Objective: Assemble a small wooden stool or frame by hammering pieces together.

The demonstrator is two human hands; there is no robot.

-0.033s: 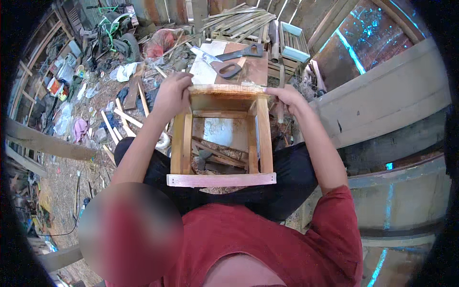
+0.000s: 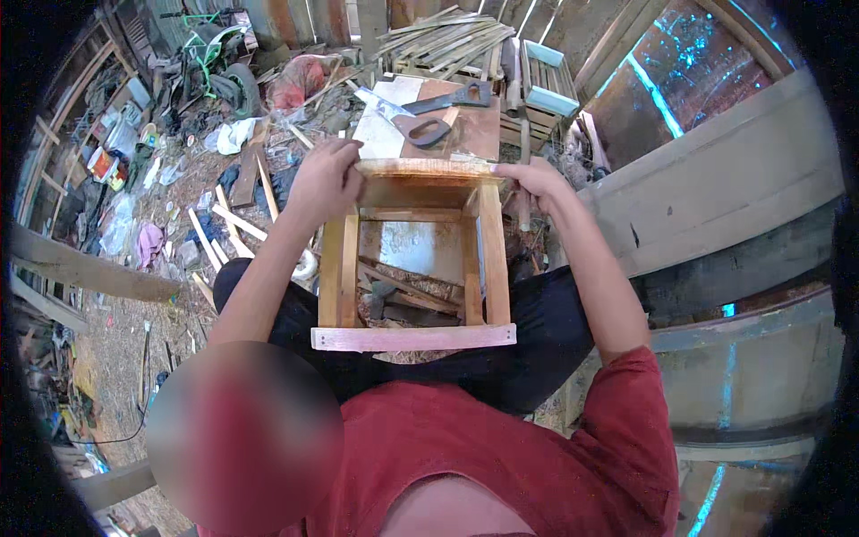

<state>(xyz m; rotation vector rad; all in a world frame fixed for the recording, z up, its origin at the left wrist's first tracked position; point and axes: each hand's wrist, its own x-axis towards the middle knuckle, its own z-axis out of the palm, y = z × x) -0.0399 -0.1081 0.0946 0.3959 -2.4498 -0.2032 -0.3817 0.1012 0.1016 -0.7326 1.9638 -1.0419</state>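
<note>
A small open wooden frame (image 2: pixel 414 338), like a low stool or box without panels, rests over my lap between my knees. It has upright legs, a pale strip along the near edge and a wider board along the far edge. My left hand (image 2: pixel 327 182) is at the far left corner, its fingers bent over the edge. At the far right corner my right hand (image 2: pixel 540 185) grips the board with the thumb laid along its top; the other fingers are mostly hidden. Just beyond, a handsaw (image 2: pixel 425 132) and a second handsaw (image 2: pixel 477 95) lie on a flat board (image 2: pixel 483 139).
Thin wooden slats (image 2: pixel 447 40) are piled at the back, beside a slatted crate (image 2: pixel 550 85). A long round stick (image 2: pixel 525 134) stands behind my right hand. Loose wood strips (image 2: pixel 237 222) and litter cover the ground at left. A plank wall (image 2: pixel 716 179) runs along the right.
My left fingers have shifted slightly at the far left corner. The frame and my right hand stay nearly in place.
</note>
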